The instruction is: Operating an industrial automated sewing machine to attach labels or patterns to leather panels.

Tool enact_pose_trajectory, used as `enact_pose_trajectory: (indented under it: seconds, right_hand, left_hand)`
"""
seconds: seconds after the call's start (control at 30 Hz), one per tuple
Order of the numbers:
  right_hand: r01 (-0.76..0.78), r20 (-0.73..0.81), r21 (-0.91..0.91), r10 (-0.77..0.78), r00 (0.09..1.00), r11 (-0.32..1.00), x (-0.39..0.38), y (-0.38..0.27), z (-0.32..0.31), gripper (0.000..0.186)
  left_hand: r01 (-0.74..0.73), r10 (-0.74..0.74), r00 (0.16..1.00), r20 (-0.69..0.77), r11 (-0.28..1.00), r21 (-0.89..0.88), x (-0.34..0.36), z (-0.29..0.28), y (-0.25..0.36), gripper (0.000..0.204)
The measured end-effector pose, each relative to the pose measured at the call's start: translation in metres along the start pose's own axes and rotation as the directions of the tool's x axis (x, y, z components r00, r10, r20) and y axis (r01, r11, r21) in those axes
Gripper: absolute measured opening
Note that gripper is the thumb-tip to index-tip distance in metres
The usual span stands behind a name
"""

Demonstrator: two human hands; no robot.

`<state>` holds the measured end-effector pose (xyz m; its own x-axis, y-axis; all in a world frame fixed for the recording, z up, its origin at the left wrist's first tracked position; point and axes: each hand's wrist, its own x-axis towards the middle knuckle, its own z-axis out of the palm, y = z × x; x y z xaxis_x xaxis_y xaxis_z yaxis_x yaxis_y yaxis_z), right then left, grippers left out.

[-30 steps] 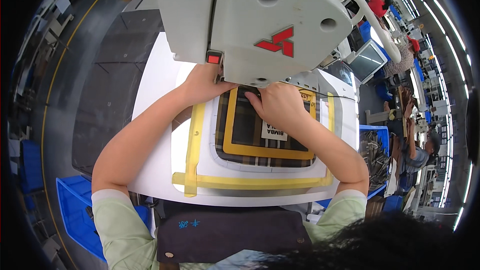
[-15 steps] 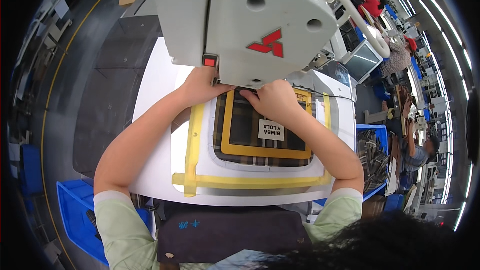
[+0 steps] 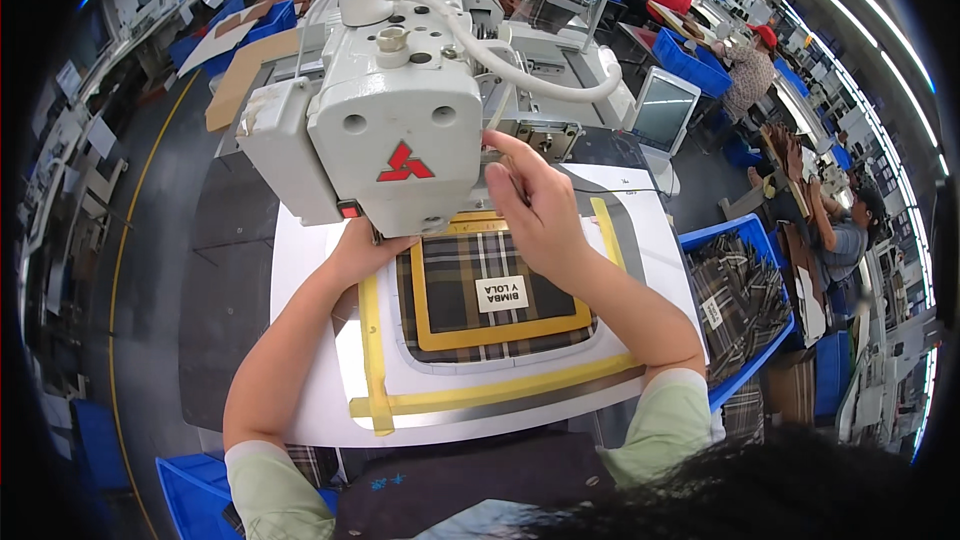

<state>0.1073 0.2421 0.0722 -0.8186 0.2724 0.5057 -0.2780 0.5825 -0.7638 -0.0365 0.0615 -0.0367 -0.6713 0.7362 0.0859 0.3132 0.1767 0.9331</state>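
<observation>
Yellow, flat and rectangular, a frame (image 3: 505, 333) is laid on plaid fabric (image 3: 455, 285). By its far-left corner the left hand (image 3: 360, 253) is placed, grip hidden; the right hand (image 3: 540, 210) is raised, half-curled (any hold unclear).

Between the person's forearms, the near part of a plaid fabric panel (image 3: 460, 280) with a yellow frame (image 3: 500, 333) on it is open from above and from the near edge. At the far edge, a bulky sewing machine head (image 3: 400, 120) overhangs, blocking a straight drop. The left hand (image 3: 365, 252) sits under its lower left corner, with little room above. The right hand (image 3: 548, 215) rises at its right side, closing that approach; whether the fingertips touch the casing is unclear. Left of the left forearm, the dark table (image 3: 230, 270) leaves side room. On the right, a blue bin (image 3: 745, 375) of plaid pieces obstructs.
</observation>
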Motion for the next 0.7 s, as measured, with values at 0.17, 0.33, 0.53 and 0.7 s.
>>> enact_pose_trajectory:
  seconds: [0.17,0.33,0.53,0.7]
  right_hand:
    - [-0.060,-0.044,0.447,0.089,0.995,0.892,0.011,-0.004,0.009,0.018]
    - [0.261,0.044,0.229,-0.278,0.959,0.938,-0.010,0.015,0.003,0.019]
    - [-0.145,0.044,-0.123,0.152,0.987,0.982,-0.043,0.074,-0.045,0.021]
    - [-0.160,0.140,-0.469,0.252,0.958,0.869,-0.068,0.103,-0.066,0.029]
  left_hand:
    - [-0.038,0.037,0.999,0.007,0.999,0.032,0.005,0.000,-0.007,0.038]
    - [-0.035,0.035,0.999,0.023,0.999,0.011,0.003,0.000,0.002,0.036]
    - [0.216,-0.220,0.975,0.006,0.963,0.162,-0.013,-0.035,-0.011,0.018]
    - [0.152,-0.102,0.984,-0.149,0.911,0.383,-0.034,-0.033,0.020,0.010]
